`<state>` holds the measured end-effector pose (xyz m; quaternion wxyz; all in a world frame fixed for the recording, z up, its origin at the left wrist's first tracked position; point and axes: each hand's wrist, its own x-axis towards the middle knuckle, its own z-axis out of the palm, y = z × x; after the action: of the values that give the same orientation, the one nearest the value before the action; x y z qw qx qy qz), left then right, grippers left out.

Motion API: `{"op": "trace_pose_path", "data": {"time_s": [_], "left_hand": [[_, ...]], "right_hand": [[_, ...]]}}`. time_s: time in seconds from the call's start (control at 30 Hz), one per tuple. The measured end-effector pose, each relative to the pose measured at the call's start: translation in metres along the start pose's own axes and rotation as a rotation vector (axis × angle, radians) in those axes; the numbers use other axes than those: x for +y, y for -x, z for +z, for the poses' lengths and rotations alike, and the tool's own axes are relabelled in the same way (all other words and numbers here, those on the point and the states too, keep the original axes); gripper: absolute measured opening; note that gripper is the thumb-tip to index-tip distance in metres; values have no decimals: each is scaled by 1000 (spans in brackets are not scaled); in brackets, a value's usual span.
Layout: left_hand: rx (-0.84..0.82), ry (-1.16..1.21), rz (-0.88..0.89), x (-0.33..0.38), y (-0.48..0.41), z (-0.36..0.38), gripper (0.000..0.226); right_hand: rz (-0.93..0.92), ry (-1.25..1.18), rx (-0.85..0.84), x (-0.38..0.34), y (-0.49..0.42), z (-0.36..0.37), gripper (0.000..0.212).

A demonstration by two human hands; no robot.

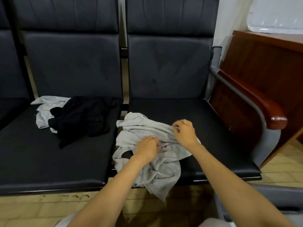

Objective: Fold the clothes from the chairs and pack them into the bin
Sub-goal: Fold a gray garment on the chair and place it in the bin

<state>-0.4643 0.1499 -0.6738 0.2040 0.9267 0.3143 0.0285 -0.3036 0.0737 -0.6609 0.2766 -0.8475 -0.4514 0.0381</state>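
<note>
On the right seat (216, 128) of a row of black padded chairs lies a crumpled grey top (157, 171), its lower part spilling over the front edge toward the tiled floor. Both of the person's bare arms reach in from below. The left hand (146, 149) has its fingers curled into the cloth near the middle. The right hand (185, 131) pinches a bunched fold just beyond it. On the left seat (32, 153), well apart, a black garment (82, 118) lies heaped over a pale one (43, 115), both unfolded. No bin can be made out for certain.

This looks like the start of folding the first piece. Next, the top probably needs spreading flat on the seat, with edges or shoulders found and pulled straight before any fold.
</note>
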Motion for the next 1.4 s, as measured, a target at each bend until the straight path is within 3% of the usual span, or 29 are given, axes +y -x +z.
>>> {"op": "trace_pose_path", "data": {"time_s": [0.1, 0.17, 0.2, 0.27, 0.33, 0.43, 0.57, 0.67, 0.8, 0.87, 0.97, 1.0, 1.07, 1.17, 1.2, 1.27, 1.33, 1.4], "left_hand": [[-365, 507, 85, 9, 11, -19, 17], [-422, 714, 10, 5, 12, -33, 18], [-298, 665, -47, -2, 10, -37, 17], [44, 306, -187, -25, 5, -37, 19], [204, 185, -316, -43, 5, -30, 36], [223, 264, -417, -51, 4, -25, 76], [163, 180, -439, -49, 0, -18, 89], [152, 192, -460, -46, -2, -16, 89], [158, 156, -388, -43, -3, -16, 43], [206, 344, -366, -41, -1, -17, 27], [345, 1019, -419, -30, -1, -29, 31], [382, 1270, -448, -25, 0, -35, 22], [461, 1578, -465, -21, 2, -47, 11], [479, 1718, -312, -25, 4, -64, 24], [431, 1673, -294, -25, 4, -68, 24], [311, 1236, -337, -22, 2, -63, 24], [170, 839, -354, -24, 0, -44, 45], [-32, 714, -318, -22, 0, -24, 70]], "right_hand": [[-76, -30, -153, -19, -10, 4, 33], [-10, 27, -265, -22, -16, 7, 38], [21, 47, -285, -20, -18, 9, 32], [70, 75, -295, -17, -17, 12, 16], [90, 50, -213, -15, -14, 14, 16], [104, -116, 133, -13, -11, 5, 14], [221, -529, 464, -18, -14, -30, 12], [326, -623, 460, -11, -23, -45, 12], [432, -507, 274, 13, -25, -40, 31], [377, -391, 134, 26, -19, -35, 43], [284, -61, -182, 43, -8, -27, 32], [278, -37, -173, 45, -6, -26, 22], [281, -174, 23, 46, -2, -28, 13], [288, -592, 343, 34, -5, -42, 15], [286, -644, 370, 30, -8, -45, 15], [299, -497, 268, 28, -13, -49, 15], [349, -139, 68, 35, -15, -45, 13], [378, -7, -55, 42, -12, -39, 21]]}}
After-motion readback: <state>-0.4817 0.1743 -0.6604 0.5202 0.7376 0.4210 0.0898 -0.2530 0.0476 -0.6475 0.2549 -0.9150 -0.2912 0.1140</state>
